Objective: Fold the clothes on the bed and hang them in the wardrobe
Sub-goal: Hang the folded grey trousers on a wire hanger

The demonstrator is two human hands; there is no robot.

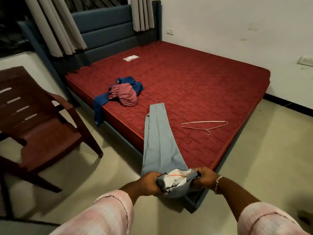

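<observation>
We've got the grey trousers (159, 141) by the waistband, legs folded together lengthwise & stretched away from us across the near corner of the bed (194, 85); hems lie flat on the red mattress, well ahead of both hands. Waistband end hangs off the bed edge, white lining showing btwn our fists. Left hand (149, 183) is curled tight on the left side of the waistband, right hand (205, 178) grips the right side, bracelet (218, 183) on that wrist. Pink checked sleeves on both arms.

Ahead & right of the right hand, a wire hanger (204, 125) lies flat on the mattress, just beside the trouser legs, not touching them. Further ahead & left of the left hand: a pink garment (125, 95) bunched on top of a blue garment (101, 102), which droops over the bed's side. Far off by the headboard (105, 31), a small white packet (131, 58). Left of our left arm, a brown chair (39, 126) on the floor.
</observation>
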